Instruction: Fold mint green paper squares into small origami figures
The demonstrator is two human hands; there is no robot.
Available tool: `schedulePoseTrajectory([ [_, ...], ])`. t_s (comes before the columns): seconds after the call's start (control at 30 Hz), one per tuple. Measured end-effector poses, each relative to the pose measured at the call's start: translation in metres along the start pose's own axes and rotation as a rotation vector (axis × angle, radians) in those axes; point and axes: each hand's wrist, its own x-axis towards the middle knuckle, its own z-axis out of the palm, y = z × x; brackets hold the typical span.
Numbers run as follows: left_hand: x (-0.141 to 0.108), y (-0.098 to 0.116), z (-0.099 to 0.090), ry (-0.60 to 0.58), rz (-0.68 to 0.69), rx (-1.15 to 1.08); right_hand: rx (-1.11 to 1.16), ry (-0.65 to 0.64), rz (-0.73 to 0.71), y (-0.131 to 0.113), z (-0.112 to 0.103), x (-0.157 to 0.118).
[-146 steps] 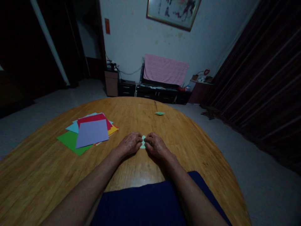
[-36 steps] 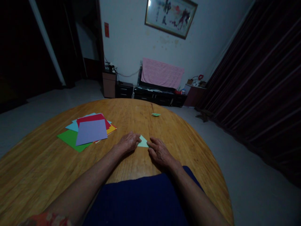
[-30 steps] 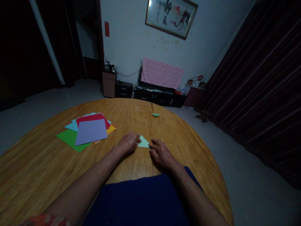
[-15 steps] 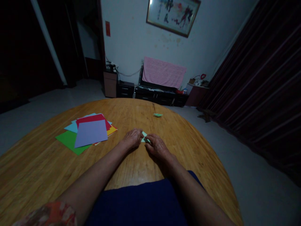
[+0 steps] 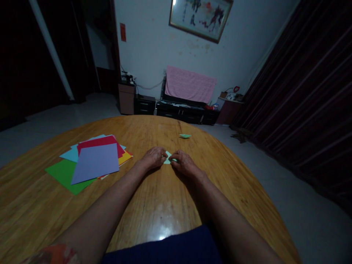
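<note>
A small piece of pale green paper [image 5: 167,161] lies on the wooden table between my two hands, its sides partly covered by my fingers. My left hand [image 5: 154,157] is closed on the paper's left side, fingers bent and thumb low. On the right side, my right hand [image 5: 184,162] pinches the paper with thumb and fingertips. Both hands rest low, close to the tabletop. Farther off stands a small folded green paper piece [image 5: 185,136], touched by neither hand.
Left of my hands, loose sheets overlap: a lavender sheet [image 5: 97,163] on top, a red sheet [image 5: 100,142] behind it, a green sheet [image 5: 62,172] beneath. They lie on the round wooden table [image 5: 143,205]. Beyond it, a pink towel [image 5: 190,84] drapes over a dark screen.
My view has shifted slightly, and the sheets appear larger and farther left. My fingers have moved a little on the pale green paper; both hands stay on it.
</note>
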Motion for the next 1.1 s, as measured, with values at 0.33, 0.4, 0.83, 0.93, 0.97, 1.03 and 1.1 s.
schedulePoseTrajectory([
  [0.33,-0.004,-0.003,-0.003,-0.025,0.094,-0.016,-0.009,-0.044,-0.041,-0.001,-0.006,0.001],
  [0.4,-0.007,-0.002,-0.005,-0.04,0.088,-0.018,-0.026,-0.044,-0.054,-0.004,-0.006,-0.001],
  [0.83,-0.013,-0.006,-0.008,-0.065,0.041,-0.163,-0.109,-0.003,-0.055,-0.008,-0.005,-0.002],
  [0.93,-0.012,-0.005,-0.006,-0.036,0.079,-0.135,-0.102,0.01,-0.035,-0.008,-0.006,-0.001],
  [0.97,-0.011,-0.005,-0.005,-0.021,0.101,-0.127,-0.101,0.012,-0.029,-0.008,-0.007,-0.001],
  [1.03,-0.011,-0.005,-0.004,0.004,0.129,-0.117,-0.092,0.009,-0.018,-0.009,-0.009,-0.002],
  [1.1,-0.01,-0.004,-0.004,0.006,0.118,-0.11,-0.08,0.004,-0.003,-0.012,-0.01,-0.003],
])
